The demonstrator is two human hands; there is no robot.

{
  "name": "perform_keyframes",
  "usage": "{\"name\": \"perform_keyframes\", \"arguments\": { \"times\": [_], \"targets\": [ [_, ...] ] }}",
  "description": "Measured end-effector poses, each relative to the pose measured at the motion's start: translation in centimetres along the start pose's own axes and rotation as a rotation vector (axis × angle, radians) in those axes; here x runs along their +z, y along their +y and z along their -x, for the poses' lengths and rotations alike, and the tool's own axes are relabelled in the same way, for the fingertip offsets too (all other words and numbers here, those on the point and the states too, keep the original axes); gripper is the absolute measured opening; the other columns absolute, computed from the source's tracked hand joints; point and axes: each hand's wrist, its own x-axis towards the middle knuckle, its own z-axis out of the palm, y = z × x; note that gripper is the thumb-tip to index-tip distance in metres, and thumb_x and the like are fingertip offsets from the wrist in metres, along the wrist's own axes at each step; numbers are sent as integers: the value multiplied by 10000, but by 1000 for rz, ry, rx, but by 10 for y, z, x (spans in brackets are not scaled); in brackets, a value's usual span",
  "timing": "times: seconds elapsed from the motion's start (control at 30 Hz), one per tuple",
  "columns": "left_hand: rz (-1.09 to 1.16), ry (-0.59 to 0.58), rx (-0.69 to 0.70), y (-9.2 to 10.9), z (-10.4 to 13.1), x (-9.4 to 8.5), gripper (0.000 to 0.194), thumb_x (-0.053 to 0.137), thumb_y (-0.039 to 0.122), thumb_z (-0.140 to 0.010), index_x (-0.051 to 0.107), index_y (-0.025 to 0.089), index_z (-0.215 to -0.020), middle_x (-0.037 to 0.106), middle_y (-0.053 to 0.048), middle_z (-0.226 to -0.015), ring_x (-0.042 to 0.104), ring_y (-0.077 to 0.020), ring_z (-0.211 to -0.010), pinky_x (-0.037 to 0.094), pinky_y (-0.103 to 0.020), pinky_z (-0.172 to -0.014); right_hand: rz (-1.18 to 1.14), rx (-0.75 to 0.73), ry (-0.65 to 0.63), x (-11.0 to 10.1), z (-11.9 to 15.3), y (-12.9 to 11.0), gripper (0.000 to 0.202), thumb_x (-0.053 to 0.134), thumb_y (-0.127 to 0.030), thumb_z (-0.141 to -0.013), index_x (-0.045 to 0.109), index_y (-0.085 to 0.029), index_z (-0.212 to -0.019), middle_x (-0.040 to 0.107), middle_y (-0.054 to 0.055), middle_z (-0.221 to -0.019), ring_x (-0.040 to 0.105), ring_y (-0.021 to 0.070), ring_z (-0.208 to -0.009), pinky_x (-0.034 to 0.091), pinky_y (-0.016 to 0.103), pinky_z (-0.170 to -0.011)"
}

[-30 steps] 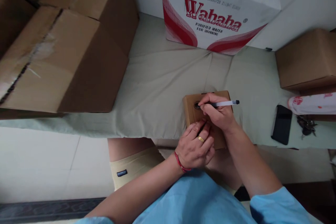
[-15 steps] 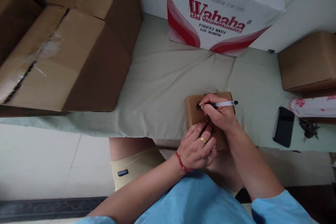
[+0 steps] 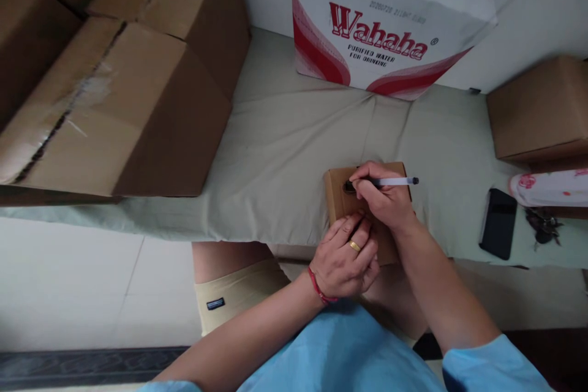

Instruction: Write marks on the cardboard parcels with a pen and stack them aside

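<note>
My right hand (image 3: 383, 193) is closed on a pen (image 3: 399, 182) with a pale barrel and a dark end. The pen's tip is at a dark, rounded mark (image 3: 348, 186) on top of a small brown cardboard box (image 3: 337, 196). Lower on the same box lies my left hand (image 3: 346, 251), its fingers curled and pressed together as it holds the box steady. It wears a gold ring and a red cord at the wrist. The box rests by the front edge of the cloth-covered surface (image 3: 280, 165), and both hands hide much of its top.
Large taped cartons (image 3: 151, 98) stand at the left. A white and red Wahaha carton (image 3: 381, 30) is at the back. On the right are a brown box (image 3: 542, 110), a flower-printed white roll (image 3: 551, 188), a black phone (image 3: 498, 223) and keys (image 3: 544, 226).
The pen's far end has shifted very slightly right, with its tip still at the mark. The camera view has moved a little; my left hand stays in place on the box.
</note>
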Motion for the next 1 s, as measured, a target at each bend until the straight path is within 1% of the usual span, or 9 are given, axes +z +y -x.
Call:
{"name": "perform_keyframes", "arguments": {
  "times": [0.1, 0.2, 0.27, 0.4, 0.6, 0.77, 1.0],
  "targets": [
    [-1, 5, 2, 0, 0, 0, 318, 607, 270, -941, 762, 130, -1181, 809, -168, -1280, 709, -327, -1325, 560, -447, -1136, -13, 16, 67, -1, 0, 1, 116, 619, -219, -871, 705, -215, -793, 591, -54, -613, 527, 111, -579, 418, 265, -593],
    [-1, 9, 16, -1, -2, -1, 348, 612, 264, -931, 755, 98, -1202, 810, -170, -1280, 709, -332, -1323, 552, -445, -1148, -39, 36, 193, -3, -1, 4, 136, 620, -231, -870, 683, -216, -750, 529, -66, -564, 453, 100, -530, 356, 263, -547],
    [-2, 12, 22, -1, -3, -1, 349, 612, 266, -929, 756, 92, -1195, 810, -168, -1282, 709, -334, -1320, 552, -444, -1144, -43, 31, 241, -4, -1, 5, 164, 620, -232, -865, 655, -218, -706, 488, -72, -542, 404, 95, -513, 331, 264, -535],
    [-12, 20, 24, -2, -3, 0, 342, 605, 266, -934, 758, 98, -1191, 813, -159, -1276, 710, -333, -1318, 555, -442, -1132, -31, 12, 197, -6, -2, 4, 184, 622, -234, -851, 639, -219, -669, 458, -74, -517, 381, 96, -503, 319, 269, -526],
    [-13, 31, 20, -1, -3, 1, 335, 612, 262, -925, 760, 103, -1180, 815, -149, -1270, 715, -329, -1306, 561, -438, -1123, -5, -3, 139, -7, -2, 4, 170, 615, -222, -852, 657, -216, -687, 492, -68, -533, 426, 103, -525, 355, 271, -557],
    [-10, 37, 17, -1, -3, 1, 324, 618, 263, -922, 763, 107, -1167, 816, -151, -1263, 716, -331, -1302, 562, -441, -1119, 57, -1, 130, -6, -2, 3, 169, 602, -225, -863, 651, -216, -701, 504, -64, -556, 435, 107, -545, 352, 272, -567],
    [-2, 25, 10, -1, 0, 2, 343, 615, 268, -928, 758, 115, -1200, 810, -160, -1284, 700, -326, -1345, 557, -441, -1138, 116, -41, 116, -7, 0, 0, 218, 588, -216, -840, 580, -212, -622, 489, -48, -569, 404, 109, -570, 330, 276, -574]
  ]
}}
